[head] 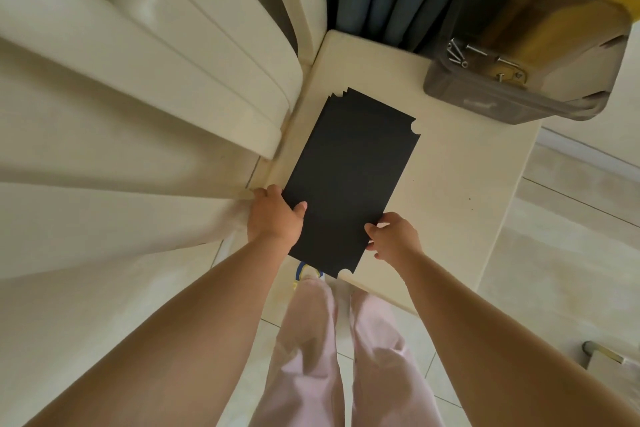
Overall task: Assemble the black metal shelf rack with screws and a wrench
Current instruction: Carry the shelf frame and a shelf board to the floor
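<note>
Early in the job, by the look of it: no posts joined, no screws driven, no wrench in sight. Left hand [273, 218] and right hand [393, 236] each with a grip clamped on opposite long edges of the black shelf panels [349, 180], stacked at frame centre on the pale worktop [450, 184]. Loose screws [478, 55] waiting in the clear plastic box [526, 45], upper right. Cream curtain [138, 97] crowding the left side, close against the stack.
</note>
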